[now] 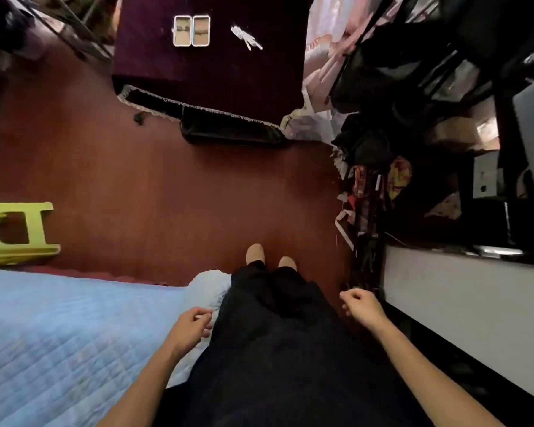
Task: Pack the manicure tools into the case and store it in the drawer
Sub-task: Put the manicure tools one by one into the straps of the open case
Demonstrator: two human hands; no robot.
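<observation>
Person stands on a reddish-brown floor (154, 186), looking down; both arms hang low at approx. 6 o'clock. Left hand (189, 329) sits at 7 o'clock beside the dark trousers (278, 334), fingers (204, 315) loosely curled, nothing in them. Right hand (362, 307) at 5 o'clock, fingers half curled too, also empty. Two feet (255, 253) show just beyond the trousers.

Far off at 12 o'clock, a tabletop (228, 69) w/ dark purple cloth. On it the case (191, 30) lies open flat, both halves side by side, pale lining up; contents too small to tell. Manicure tools (245, 37) lie in a small silvery heap at 1 o'clock, on the cloth, right of the case & apart from it. Both are well apart from the hands.

Blue quilted bed (59, 334) at 8 o'clock. Green stool (19, 232) on its side at 9 o'clock. Dark clutter (413, 118) at 2–3 o'clock.
</observation>
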